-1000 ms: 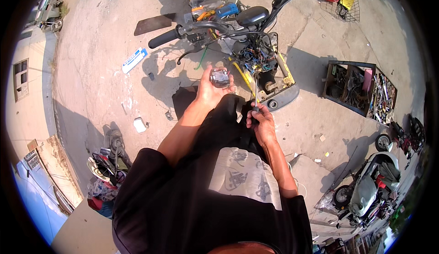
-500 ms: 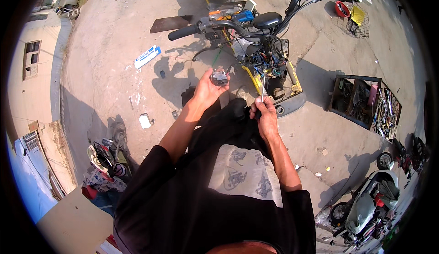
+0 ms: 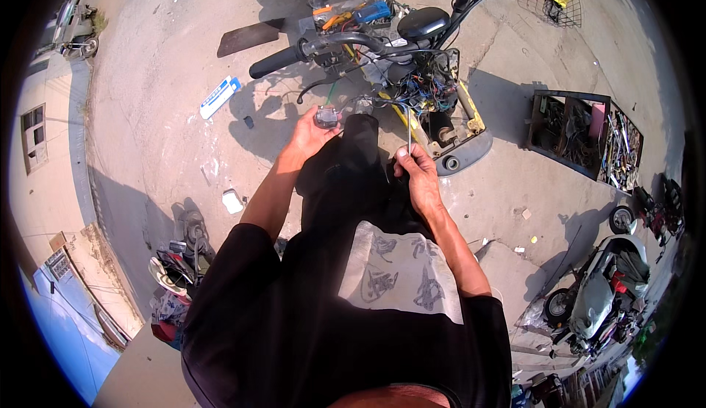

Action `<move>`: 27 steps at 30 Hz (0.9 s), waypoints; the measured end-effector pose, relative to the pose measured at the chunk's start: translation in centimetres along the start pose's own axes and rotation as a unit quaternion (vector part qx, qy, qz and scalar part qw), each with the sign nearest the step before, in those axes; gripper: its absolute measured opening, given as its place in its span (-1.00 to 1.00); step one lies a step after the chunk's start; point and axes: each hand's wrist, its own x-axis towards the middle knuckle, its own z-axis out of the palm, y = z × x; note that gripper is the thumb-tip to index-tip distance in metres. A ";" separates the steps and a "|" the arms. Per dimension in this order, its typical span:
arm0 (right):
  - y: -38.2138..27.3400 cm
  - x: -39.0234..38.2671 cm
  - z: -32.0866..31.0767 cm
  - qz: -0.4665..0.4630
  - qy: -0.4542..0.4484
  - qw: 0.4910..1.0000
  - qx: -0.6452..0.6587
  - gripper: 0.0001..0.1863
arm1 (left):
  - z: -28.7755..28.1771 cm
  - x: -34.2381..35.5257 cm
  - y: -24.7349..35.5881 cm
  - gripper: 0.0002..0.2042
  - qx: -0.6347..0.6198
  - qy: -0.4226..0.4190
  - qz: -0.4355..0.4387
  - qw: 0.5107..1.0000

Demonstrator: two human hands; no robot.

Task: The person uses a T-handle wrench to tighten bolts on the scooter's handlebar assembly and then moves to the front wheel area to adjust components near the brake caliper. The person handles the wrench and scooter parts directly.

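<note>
My left hand [image 3: 309, 134] is closed around a small boxy dark part [image 3: 326, 117] with a shiny face; its exact kind is unclear. A thin green wire [image 3: 332, 92] shows between this part and the handlebar [image 3: 354, 38] above. In my right hand [image 3: 416, 168] is a screwdriver, its handle mostly covered by the fingers and its metal shaft [image 3: 409, 131] pointing away from me. The shaft reaches up beside the yellow frame [image 3: 473, 106] of a stripped electric scooter. Tangled wires [image 3: 426, 88] lie exposed in its front. My dark-clad knee [image 3: 360, 132] is between the hands.
An open metal toolbox [image 3: 531, 123] full of tools stands on the ground to the right. Orange and blue tools [image 3: 371, 12] lie behind the handlebar. A blue-and-white box [image 3: 220, 98] is at the left. Parked scooters [image 3: 599, 298] stand at lower right.
The view has shifted, so the scooter sits further left. My left hand with the part has come nearer the handlebar's brake lever, and my knee reaches further forward. Both hands keep their holds.
</note>
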 end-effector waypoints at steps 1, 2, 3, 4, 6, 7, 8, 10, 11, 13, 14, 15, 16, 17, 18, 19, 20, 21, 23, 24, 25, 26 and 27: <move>-0.2 0.6 0.3 -0.011 0.010 1.000 0.018 -0.77 | -0.3 0.7 0.6 -0.52 -0.003 0.002 -0.007 1.000; -0.3 0.8 0.8 -0.017 0.023 0.999 0.037 -0.76 | -0.7 1.1 1.2 -0.52 -0.007 0.008 -0.020 1.000; -0.9 1.2 1.7 -0.012 0.035 0.996 0.081 -0.73 | -1.4 1.7 2.0 -0.52 -0.011 -0.009 -0.039 0.999; -1.4 1.5 2.6 -0.019 0.050 0.994 0.098 -0.73 | -2.0 2.6 2.7 -0.52 -0.001 -0.010 -0.053 0.999; -1.5 1.8 4.2 -0.032 0.079 0.987 0.133 -0.72 | -2.6 4.3 4.0 -0.51 0.019 -0.011 -0.079 0.997; -1.3 2.4 4.9 -0.034 0.086 0.985 0.147 -0.73 | -2.9 5.5 4.9 -0.53 0.032 -0.022 -0.093 0.995; -0.9 3.0 5.7 -0.040 0.091 0.988 0.121 -0.74 | -2.9 6.4 6.0 -0.51 0.052 -0.048 -0.113 0.991; 0.0 4.1 7.1 -0.050 0.095 0.992 0.067 -0.76 | -3.3 7.5 7.5 -0.53 0.060 -0.081 -0.169 0.981; 0.1 4.5 7.7 -0.037 0.097 0.992 0.069 -0.77 | -2.8 7.5 8.0 -0.54 0.063 -0.071 -0.181 0.979; 0.1 5.4 9.1 -0.015 0.114 0.991 0.070 -0.76 | -1.4 7.4 9.0 -0.57 0.070 -0.054 -0.201 0.976; -0.2 5.8 9.7 -0.004 0.118 0.991 0.068 -0.76 | -2.0 7.7 9.1 -0.58 0.092 -0.080 -0.197 0.973; -0.6 6.1 10.6 -0.019 0.127 0.991 0.043 -0.74 | -2.9 8.0 9.1 -0.59 0.113 -0.106 -0.191 0.969; -0.7 6.4 11.2 -0.005 0.132 0.990 0.045 -0.72 | -3.7 8.1 9.1 -0.59 0.132 -0.132 -0.185 0.965; -0.7 6.7 11.6 0.007 0.140 0.989 0.049 -0.71 | -3.7 8.0 9.3 -0.64 0.192 -0.130 -0.198 0.952; -0.6 7.1 12.0 0.020 0.147 0.988 0.051 -0.69 | -3.6 7.9 9.2 -0.62 0.245 -0.125 -0.190 0.942; -0.6 7.7 12.2 0.013 0.159 0.987 0.018 -0.62 | -3.6 7.7 8.9 -0.60 0.296 -0.120 -0.181 0.930; -0.7 8.3 12.8 0.008 0.188 0.981 0.036 -0.60 | -3.5 7.3 8.7 -0.56 0.348 -0.114 -0.172 0.914; -0.8 9.1 13.7 -0.001 0.213 0.975 0.054 -0.57 | -3.8 7.2 8.3 -0.56 0.350 -0.116 -0.163 0.915; -0.3 10.3 13.9 -0.013 0.231 0.970 0.072 -0.50 | -4.6 7.0 7.3 -0.56 0.353 -0.119 -0.146 0.917; 0.1 10.8 13.9 -0.020 0.228 0.972 0.062 -0.51 | -5.1 7.0 7.1 -0.57 0.334 -0.128 -0.144 0.923; 0.4 11.3 14.0 -0.027 0.224 0.973 0.051 -0.51 | -5.6 7.2 7.0 -0.57 0.315 -0.136 -0.142 0.928; 0.8 11.6 14.0 -0.029 0.220 0.974 0.038 -0.52 | -5.6 6.8 6.8 -0.57 0.293 -0.142 -0.142 0.935; 1.1 12.0 14.1 -0.019 0.216 0.975 0.055 -0.52 | -5.7 6.6 6.8 -0.57 0.276 -0.153 -0.146 0.938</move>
